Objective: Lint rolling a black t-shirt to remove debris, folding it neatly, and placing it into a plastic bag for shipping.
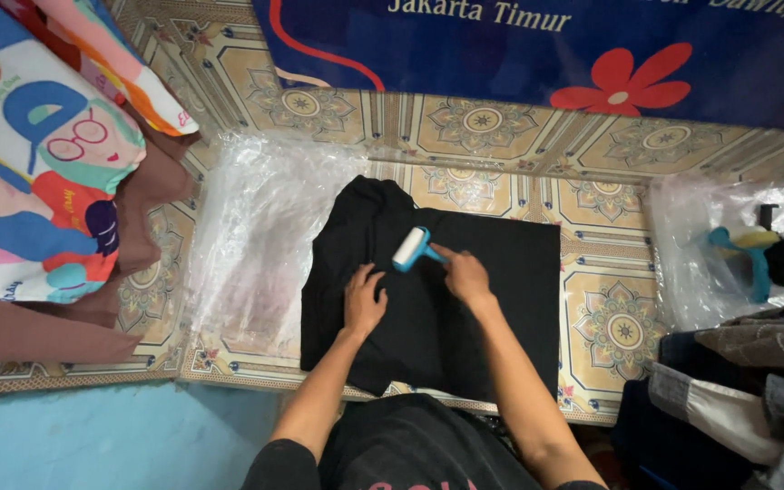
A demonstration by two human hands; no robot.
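Note:
A folded black garment [501, 299] lies flat on the patterned tile floor in front of me. My right hand [465, 275] grips the blue handle of a lint roller [411, 249], whose white roll rests on the garment's upper middle. My left hand [363, 300] lies flat on the cloth just below and left of the roller, fingers spread, pressing the fabric down.
A clear plastic bag [256, 245] lies under the garment's left side. More clear plastic with a blue tool [755, 259] sits at right, above a stack of folded clothes [728, 399]. Colourful printed fabric [38, 154] lies at left, a dark blue banner [537, 54] behind.

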